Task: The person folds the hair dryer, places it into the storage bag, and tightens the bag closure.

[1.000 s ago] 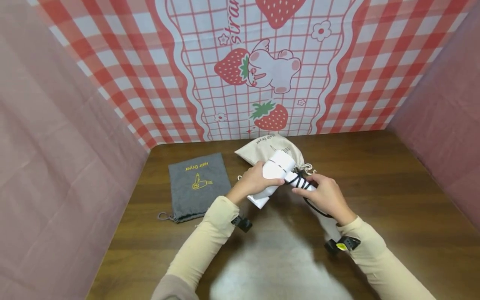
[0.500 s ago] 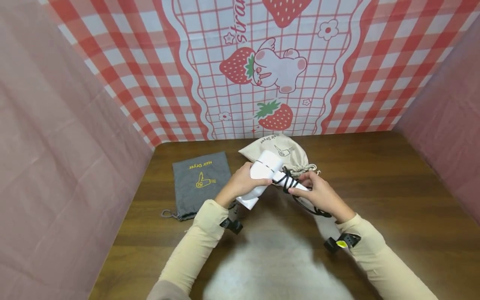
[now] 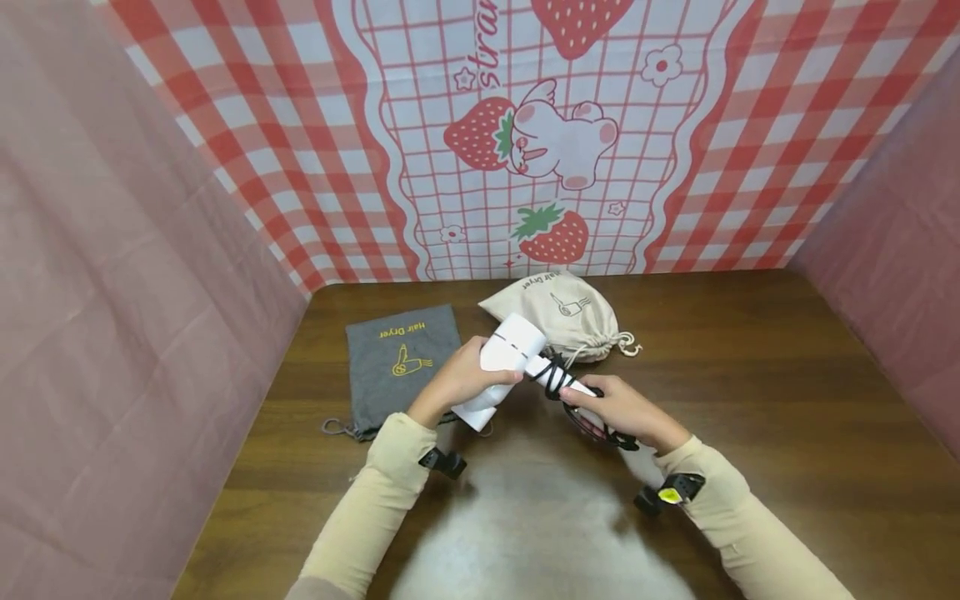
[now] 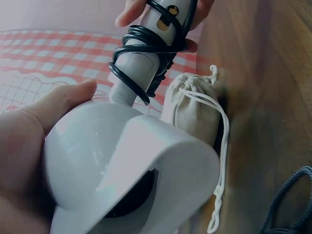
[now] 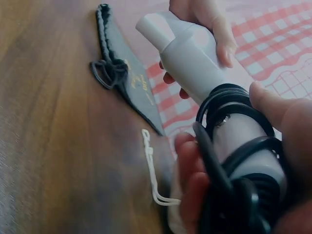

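A white hair dryer (image 3: 504, 354) is held above the table between both hands, its black cord (image 5: 229, 100) wound around the handle. My left hand (image 3: 467, 375) grips the dryer's body, thumb on the near side. With curled fingers, my right hand (image 3: 618, 408) holds the cord-wrapped handle (image 4: 134, 68). In the left wrist view the white nozzle (image 4: 185, 170) points toward the camera. Behind the dryer lies a full cream drawstring bag (image 3: 577, 312) printed "Hair Dryer". A flat grey drawstring bag (image 3: 382, 342) with yellow print lies left of the left hand.
The brown wooden table (image 3: 750, 358) reaches back to a red-and-white checked cloth (image 3: 555, 142) with strawberries. Pink cloth walls (image 3: 127, 333) stand at both sides. The cream bag's white string (image 4: 219, 185) trails on the table.
Both hands have moved left and nearer, bringing the hair dryer away from the cream bag, which shows more fully. The right hand has shifted lower along the handle. The view has shifted slightly.
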The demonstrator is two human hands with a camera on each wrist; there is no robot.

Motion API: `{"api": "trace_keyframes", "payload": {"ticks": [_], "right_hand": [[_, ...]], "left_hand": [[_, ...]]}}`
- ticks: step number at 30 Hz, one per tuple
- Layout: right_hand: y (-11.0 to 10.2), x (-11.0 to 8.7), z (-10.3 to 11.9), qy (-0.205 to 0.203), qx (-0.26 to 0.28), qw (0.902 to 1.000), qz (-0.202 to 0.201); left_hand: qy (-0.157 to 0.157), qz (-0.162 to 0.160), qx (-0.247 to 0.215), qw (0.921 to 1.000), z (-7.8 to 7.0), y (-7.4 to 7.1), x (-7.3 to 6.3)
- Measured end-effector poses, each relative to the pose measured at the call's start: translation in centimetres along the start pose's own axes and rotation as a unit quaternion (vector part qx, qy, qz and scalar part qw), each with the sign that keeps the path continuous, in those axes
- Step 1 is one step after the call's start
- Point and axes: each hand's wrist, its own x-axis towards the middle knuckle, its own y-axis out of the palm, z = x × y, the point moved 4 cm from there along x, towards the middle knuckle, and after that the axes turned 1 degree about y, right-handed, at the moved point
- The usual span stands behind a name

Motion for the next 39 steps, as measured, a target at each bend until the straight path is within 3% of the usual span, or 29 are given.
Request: {"api": "trace_keyframes", "payload": {"ticks": [7,17,24,32,39], "right_hand": [[0.7,-0.4,0.0,0.006,0.035,0.9983,-0.047],[1.2,-0.5,-0.2,0.019,0.066,0.9955,-0.065],[1.2,-1.0,-0.4,0.021,0.063,0.9939,-0.089],[2.0,-1.0,-0.3,0.038,0.088,0.9884,-0.118],[2.1,-1.1,-0.2,0.036,0.067,0.9869,-0.142]], "left_hand": [[-0.019,-0.015,0.009,0.9997,0.4,0.7,-0.3],[-0.047,-0.062,0.016,0.9968,0.5,1.4,-0.7],[-0.054,-0.07,0.019,0.9959,0.5,2.2,-0.9],[-0.064,-0.089,0.026,0.9936,0.3,1.8,-1.0],[-0.075,-0.089,0.025,0.9928,0.5,2.0,-1.1]]}}
